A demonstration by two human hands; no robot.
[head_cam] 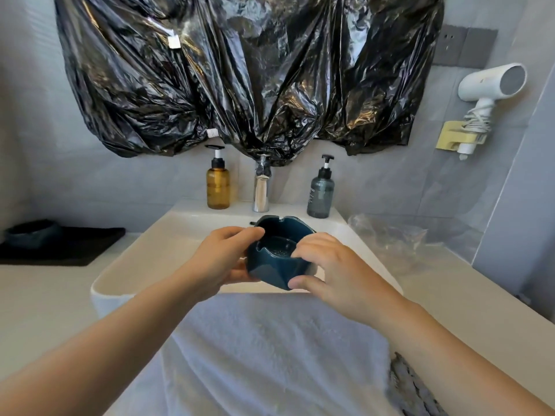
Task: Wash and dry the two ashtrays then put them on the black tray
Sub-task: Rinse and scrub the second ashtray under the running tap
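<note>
Over the white ceramic basin [168, 244], the left hand [223, 259] is gripping a dark blue notched ashtray [279, 262] by its left wall while the right hand [333, 265] is pinching its near side. A white towel [270, 340] is draping the basin's front edge; a chrome tap [262, 190] is standing behind, between an amber pump bottle [218, 187] and a grey pump bottle [320, 193]; a flat black tray [75, 247] is lying well to the left

Both my bare forearms reach forward; my left hand [219, 259] and right hand [336, 265] grip the ashtray [271, 267] from opposite sides.
</note>
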